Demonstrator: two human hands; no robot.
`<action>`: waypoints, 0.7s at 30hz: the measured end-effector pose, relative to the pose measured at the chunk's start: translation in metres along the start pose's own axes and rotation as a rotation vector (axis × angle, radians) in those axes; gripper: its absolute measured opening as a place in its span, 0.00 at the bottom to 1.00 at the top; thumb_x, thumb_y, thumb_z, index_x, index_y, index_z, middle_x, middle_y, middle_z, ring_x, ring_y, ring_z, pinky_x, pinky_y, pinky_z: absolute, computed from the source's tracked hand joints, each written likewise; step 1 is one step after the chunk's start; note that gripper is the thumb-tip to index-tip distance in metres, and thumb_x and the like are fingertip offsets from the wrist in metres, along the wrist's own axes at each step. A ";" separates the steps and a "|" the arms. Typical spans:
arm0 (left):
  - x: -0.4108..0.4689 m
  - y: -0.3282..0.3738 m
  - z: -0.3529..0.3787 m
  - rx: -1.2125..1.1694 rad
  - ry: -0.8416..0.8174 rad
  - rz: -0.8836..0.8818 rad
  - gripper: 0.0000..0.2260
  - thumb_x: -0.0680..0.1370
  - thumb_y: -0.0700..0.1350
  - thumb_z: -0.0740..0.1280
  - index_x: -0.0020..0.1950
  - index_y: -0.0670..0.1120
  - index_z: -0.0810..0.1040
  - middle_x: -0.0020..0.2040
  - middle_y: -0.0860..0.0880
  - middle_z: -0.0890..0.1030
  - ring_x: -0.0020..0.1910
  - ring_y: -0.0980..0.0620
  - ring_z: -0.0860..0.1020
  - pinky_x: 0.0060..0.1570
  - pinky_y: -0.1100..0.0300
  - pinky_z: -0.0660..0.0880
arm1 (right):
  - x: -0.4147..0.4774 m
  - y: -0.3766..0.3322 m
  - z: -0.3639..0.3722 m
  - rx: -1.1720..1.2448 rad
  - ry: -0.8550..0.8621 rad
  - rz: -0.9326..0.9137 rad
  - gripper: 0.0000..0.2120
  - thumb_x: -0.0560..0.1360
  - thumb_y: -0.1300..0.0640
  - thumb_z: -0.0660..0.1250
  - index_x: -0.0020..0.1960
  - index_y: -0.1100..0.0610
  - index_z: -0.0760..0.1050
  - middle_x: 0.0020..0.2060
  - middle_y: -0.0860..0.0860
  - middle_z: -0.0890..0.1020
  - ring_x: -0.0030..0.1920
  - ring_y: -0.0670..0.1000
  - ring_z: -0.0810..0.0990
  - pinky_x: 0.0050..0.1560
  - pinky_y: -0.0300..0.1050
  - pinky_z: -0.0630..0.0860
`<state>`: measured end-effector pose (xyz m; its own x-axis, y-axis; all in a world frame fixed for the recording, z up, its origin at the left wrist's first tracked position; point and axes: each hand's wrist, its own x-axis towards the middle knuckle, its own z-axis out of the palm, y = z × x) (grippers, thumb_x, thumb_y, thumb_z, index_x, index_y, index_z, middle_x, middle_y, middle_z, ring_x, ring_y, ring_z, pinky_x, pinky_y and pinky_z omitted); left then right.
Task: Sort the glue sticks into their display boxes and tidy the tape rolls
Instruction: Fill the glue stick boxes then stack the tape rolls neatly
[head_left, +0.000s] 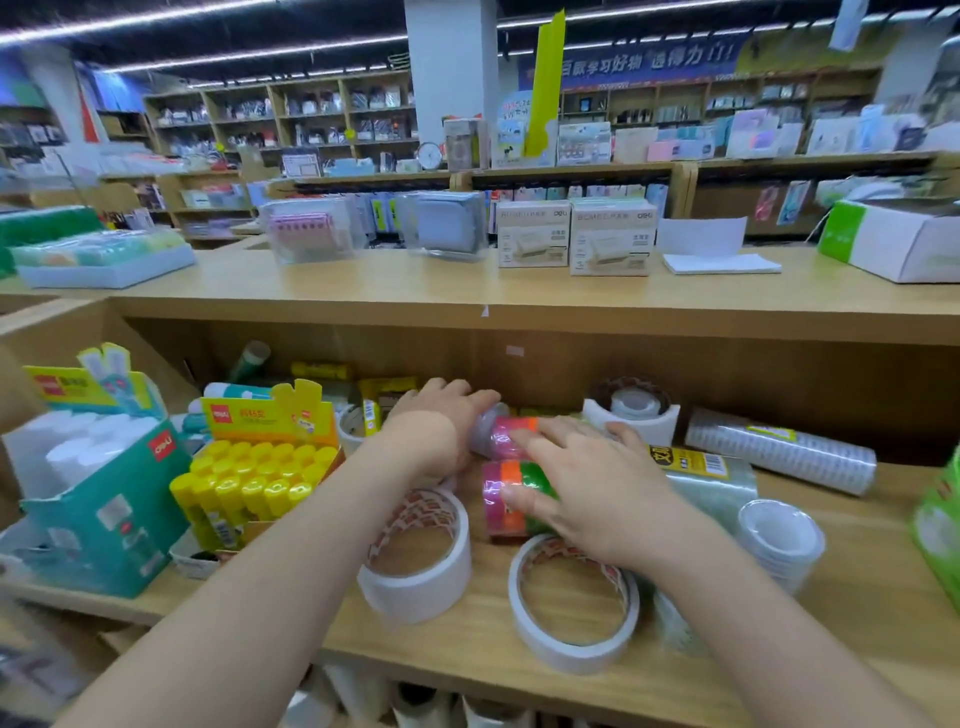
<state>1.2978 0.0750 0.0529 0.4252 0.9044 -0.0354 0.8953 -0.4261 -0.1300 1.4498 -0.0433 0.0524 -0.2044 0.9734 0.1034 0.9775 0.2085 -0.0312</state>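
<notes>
Stationery-store shelving fills the background; in front stands a wooden counter (363, 291) with an open wooden shelf (857, 561) beneath it. All positions below are given relative to the multicolour tape pack (511, 506), a shrink-wrapped tube of pink, orange and green rolls lying on its side at the middle of the shelf.

A second multicolour pack (501, 434) lies just behind it. The left hand (441, 415) is curled over the left end of that second pack; whether it grips or merely rests cannot be determined. The right hand (587, 483) lies on top of the multicolour tape pack with fingers spread and thumb against its front face, not clenched.

Just in front and to the left stands a wide white tape roll (418, 558); just in front and to the right lies a narrower white tape roll (574, 605). To the right lie a yellow-labelled clear tape pack (706, 473) and, further right, a long sleeve of clear tape rolls (782, 449).

Well to the left stands a yellow display box (270, 415) holding upright yellow glue sticks (249, 483). Further left stands a teal display box (111, 525) of white-capped glue sticks (83, 447).
</notes>
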 end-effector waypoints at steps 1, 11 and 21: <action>0.003 0.002 -0.001 -0.015 0.032 0.002 0.32 0.75 0.49 0.69 0.75 0.59 0.59 0.70 0.49 0.67 0.68 0.44 0.64 0.65 0.47 0.68 | -0.001 -0.001 -0.001 -0.005 0.000 0.005 0.29 0.78 0.32 0.47 0.74 0.45 0.59 0.74 0.48 0.63 0.75 0.50 0.59 0.71 0.60 0.55; -0.027 -0.017 0.017 -0.238 0.419 0.050 0.33 0.74 0.41 0.71 0.75 0.50 0.61 0.71 0.49 0.68 0.68 0.45 0.67 0.67 0.55 0.64 | -0.005 -0.008 -0.015 0.024 0.019 0.050 0.27 0.79 0.35 0.48 0.74 0.45 0.57 0.71 0.45 0.67 0.73 0.49 0.63 0.72 0.61 0.52; -0.103 0.017 -0.026 -0.711 0.770 0.256 0.29 0.75 0.44 0.71 0.73 0.49 0.63 0.66 0.54 0.74 0.64 0.56 0.71 0.62 0.66 0.68 | -0.023 -0.004 -0.028 0.303 0.308 0.067 0.31 0.77 0.44 0.62 0.76 0.42 0.52 0.74 0.40 0.61 0.74 0.44 0.59 0.73 0.56 0.54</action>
<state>1.2725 -0.0264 0.0803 0.3574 0.6342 0.6856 0.5343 -0.7410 0.4068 1.4522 -0.0691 0.0779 -0.0708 0.9216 0.3817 0.9193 0.2088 -0.3336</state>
